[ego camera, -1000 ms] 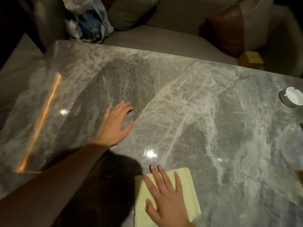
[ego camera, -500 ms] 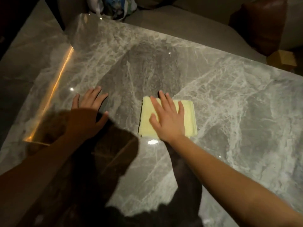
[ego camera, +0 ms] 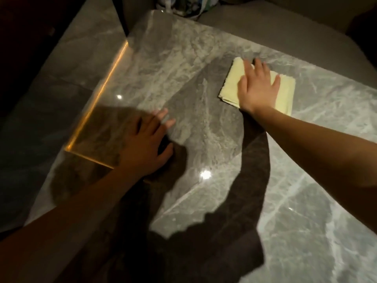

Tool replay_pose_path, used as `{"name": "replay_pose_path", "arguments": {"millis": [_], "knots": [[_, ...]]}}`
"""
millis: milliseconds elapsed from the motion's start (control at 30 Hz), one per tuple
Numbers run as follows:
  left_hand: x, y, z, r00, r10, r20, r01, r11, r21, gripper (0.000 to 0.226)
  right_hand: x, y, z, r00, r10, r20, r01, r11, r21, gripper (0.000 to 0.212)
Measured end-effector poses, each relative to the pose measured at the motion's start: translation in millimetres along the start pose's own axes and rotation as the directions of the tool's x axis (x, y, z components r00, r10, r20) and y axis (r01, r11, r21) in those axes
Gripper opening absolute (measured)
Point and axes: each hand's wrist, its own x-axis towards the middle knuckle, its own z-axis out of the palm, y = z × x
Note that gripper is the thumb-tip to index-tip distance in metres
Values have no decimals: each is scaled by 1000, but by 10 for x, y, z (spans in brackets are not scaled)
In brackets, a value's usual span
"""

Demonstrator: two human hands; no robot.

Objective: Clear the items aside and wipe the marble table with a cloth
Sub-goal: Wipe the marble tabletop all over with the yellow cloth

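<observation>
Yellow folded cloth under flat right hand, veined marble table.

A folded pale-yellow cloth lies flat on the glossy grey-veined marble table, towards its far edge.

My right hand pressed flat on the folded yellow cloth, left hand flat on the marble table, patterned bag beyond its far edge

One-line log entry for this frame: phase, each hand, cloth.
phase: wiping | right hand: flat, pressing yellow cloth | left hand: fingers spread, on marble table | cloth: folded, flat on table
</observation>
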Motion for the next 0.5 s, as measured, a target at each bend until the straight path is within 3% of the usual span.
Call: {"name": "replay_pose_path", "arguments": {"millis": [133,400,500], "knots": [[-3,-25,6,999,11,-31,-10,1000,14,62,-307,-128,50,1000,0,24,0,1000,-15,55],[-36,30,-11,994,-65,-93,51,988,-145,57,-1696,-476,185,949,-263,176,276,960,-53,57],[-43,30,-31,994,-62,-94,45,984,-172,53,-2292,-633,248,928,-304,214,315,949,-21,58]]}}
